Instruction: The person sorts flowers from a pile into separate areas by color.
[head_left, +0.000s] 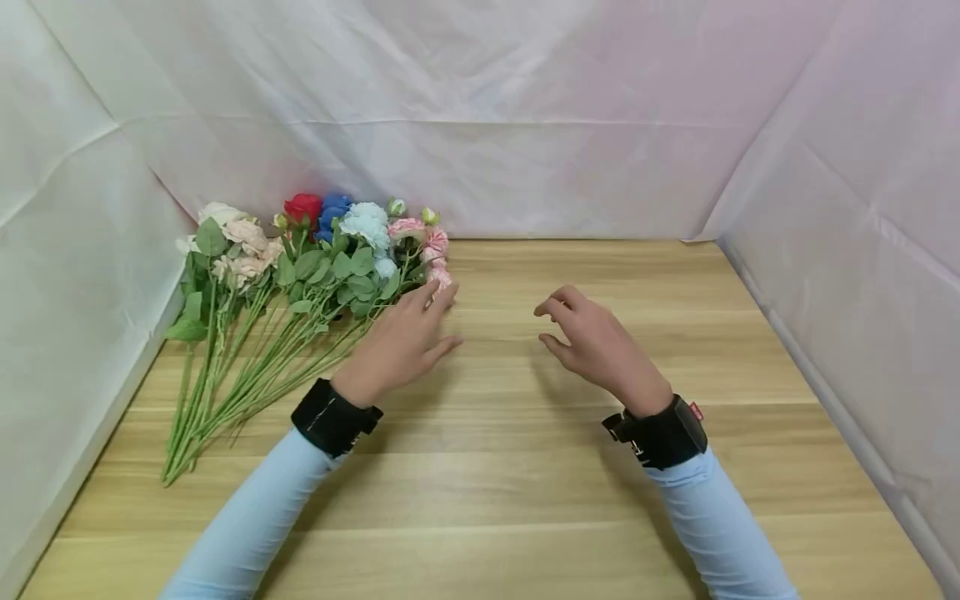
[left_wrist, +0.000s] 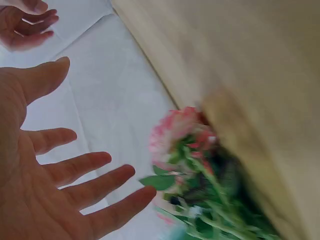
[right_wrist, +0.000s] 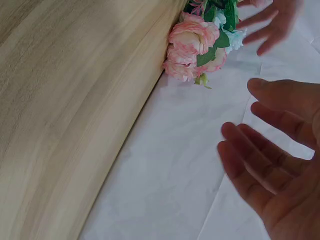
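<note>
My left hand (head_left: 397, 342) hovers over the table near the right side of the flower bunch, fingers spread and holding nothing. In the left wrist view the fingers (left_wrist: 95, 165) are parted, with pink flowers (left_wrist: 175, 135) beyond them. To the right, my right hand (head_left: 600, 337) hangs above bare wood, its fingers loosely bent around nothing. Long-stemmed flowers lie on the left of the table: a red rose (head_left: 303, 208), blue blooms (head_left: 332, 217), pale blue ones (head_left: 367, 225), cream-pink ones (head_left: 246, 242) and pink-edged ones (head_left: 437, 246). Their green stems (head_left: 240, 392) point toward the near left.
The wooden table (head_left: 510, 492) is bounded by a white cloth backdrop (head_left: 480, 167) at the back and both sides. The blossoms lie close against the back cloth. Black bands (head_left: 330, 417) with cameras sit on both wrists, over light blue sleeves (head_left: 247, 517).
</note>
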